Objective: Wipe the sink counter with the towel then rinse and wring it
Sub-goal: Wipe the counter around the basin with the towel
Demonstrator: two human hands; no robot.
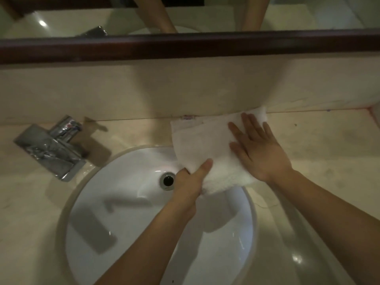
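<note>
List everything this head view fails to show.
All in the head view:
- counter under the towel: covered by the towel and the flat right hand.
- fingers of the left hand: tucked beneath the towel's edge; only the thumb shows.
- label on the towel: too small and blurred to read.
- sink near rim: cut off by the bottom edge, crossed by the left forearm.

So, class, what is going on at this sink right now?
A person has a white towel spread on the counter behind the basin, towards the right. The right hand presses flat on it; the left hand grips its near edge, which overhangs the basin. The faucet sits to the left.
</note>
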